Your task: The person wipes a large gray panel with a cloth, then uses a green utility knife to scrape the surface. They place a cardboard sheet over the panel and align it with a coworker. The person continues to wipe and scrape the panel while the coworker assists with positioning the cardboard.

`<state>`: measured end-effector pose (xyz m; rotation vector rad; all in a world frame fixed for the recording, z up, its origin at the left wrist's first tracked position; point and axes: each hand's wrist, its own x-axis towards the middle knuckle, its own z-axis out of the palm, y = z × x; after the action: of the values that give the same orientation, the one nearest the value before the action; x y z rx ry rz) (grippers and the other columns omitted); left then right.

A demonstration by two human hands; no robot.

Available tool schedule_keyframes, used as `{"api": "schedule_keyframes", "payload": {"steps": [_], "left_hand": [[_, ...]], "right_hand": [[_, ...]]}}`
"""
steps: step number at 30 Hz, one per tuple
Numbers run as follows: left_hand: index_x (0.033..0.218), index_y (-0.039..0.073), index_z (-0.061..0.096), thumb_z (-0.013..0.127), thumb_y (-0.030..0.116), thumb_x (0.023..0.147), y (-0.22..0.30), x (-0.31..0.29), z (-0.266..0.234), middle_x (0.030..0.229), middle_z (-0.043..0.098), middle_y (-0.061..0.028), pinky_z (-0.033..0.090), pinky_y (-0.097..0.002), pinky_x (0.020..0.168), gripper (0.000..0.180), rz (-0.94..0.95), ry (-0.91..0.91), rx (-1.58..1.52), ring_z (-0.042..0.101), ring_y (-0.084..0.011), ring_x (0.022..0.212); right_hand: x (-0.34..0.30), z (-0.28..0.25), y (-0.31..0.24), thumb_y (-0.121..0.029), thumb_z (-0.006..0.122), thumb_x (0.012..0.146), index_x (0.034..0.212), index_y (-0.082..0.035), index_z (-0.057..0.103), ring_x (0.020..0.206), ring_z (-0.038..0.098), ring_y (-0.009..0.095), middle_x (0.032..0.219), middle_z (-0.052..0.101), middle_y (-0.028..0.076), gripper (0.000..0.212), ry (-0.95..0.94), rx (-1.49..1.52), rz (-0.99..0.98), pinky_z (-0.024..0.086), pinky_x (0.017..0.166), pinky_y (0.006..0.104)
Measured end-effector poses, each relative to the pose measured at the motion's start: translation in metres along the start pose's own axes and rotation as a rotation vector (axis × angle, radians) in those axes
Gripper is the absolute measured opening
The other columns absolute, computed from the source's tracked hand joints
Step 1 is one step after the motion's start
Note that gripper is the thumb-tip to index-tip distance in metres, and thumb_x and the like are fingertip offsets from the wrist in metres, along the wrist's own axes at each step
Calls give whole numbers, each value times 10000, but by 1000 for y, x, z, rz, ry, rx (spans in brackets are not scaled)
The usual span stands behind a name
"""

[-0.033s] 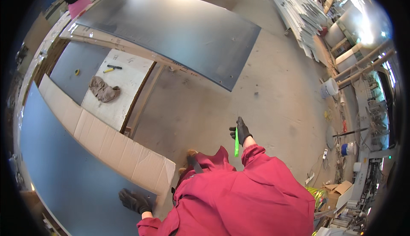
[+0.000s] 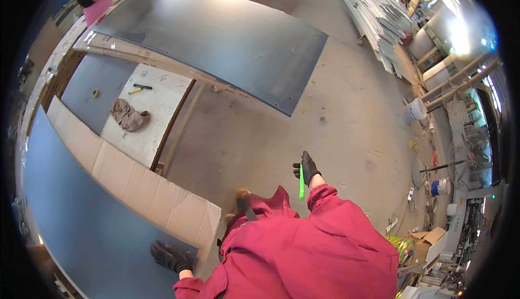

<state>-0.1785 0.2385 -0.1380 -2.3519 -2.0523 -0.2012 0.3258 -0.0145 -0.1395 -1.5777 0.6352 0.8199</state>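
Green tool (image 2: 301, 184) in your right hand (image 2: 307, 169), above the floor (image 2: 254, 136).
Your right hand grips the green tool; its long axis runs back toward you, the lower end near your red sleeve (image 2: 324, 196). Your left hand (image 2: 169, 256) rests on the blue panel (image 2: 92, 201), fingers loosely extended, near the cardboard strip (image 2: 130, 182). Ahead-left, the white board (image 2: 149, 139) carries a cloth (image 2: 129, 116) and dark marks too small to read.

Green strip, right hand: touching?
Touching. The head view shows the upper part of the green strip against the gloved right hand, held up off the floor, its lower part jutting out below.
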Motion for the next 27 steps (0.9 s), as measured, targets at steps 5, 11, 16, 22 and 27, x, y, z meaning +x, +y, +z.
{"api": "schedule_keyframes", "payload": {"steps": [5,11,16,22,27], "left_hand": [[1264,10,436,512,220,913,32,18,-17,1339,387,-164,346,-397,1001,416,-461,-105,-739,376,-291,1240],[1248,3,446,446,212,958,178,10,-33,1155,543,-120,421,-341,931,357,-132,-176,-1365,507,-214,1099],[1233,-6,434,381,209,981,346,3,-41,1048,601,-133,470,-328,877,336,52,-727,-1464,589,-216,998],[1260,1,391,434,213,964,504,-12,-13,1124,544,-144,474,-323,855,366,-24,-1205,-1445,571,-208,1011],[1217,14,391,562,206,910,541,-23,-3,1004,544,-89,486,-291,724,401,157,-972,-1090,558,-159,863]], "right_hand": [[26,-63,-30,-412,448,926,1299,-206,338,578,536,201,961,555,108,441,56,-182,-226,478,465,348],[68,-89,-137,-349,478,931,1307,-240,442,550,498,110,887,563,39,394,95,-244,-447,460,453,277],[154,-83,-262,-330,495,926,1317,-241,441,539,488,83,790,561,10,404,81,-331,-628,439,442,253],[296,-90,-393,-279,485,932,1338,-241,427,446,431,69,688,531,-27,412,209,-707,-992,388,394,254],[337,-80,-465,-355,477,894,1291,-181,487,983,573,356,1084,580,211,434,298,-1028,-1132,453,848,430]]}}
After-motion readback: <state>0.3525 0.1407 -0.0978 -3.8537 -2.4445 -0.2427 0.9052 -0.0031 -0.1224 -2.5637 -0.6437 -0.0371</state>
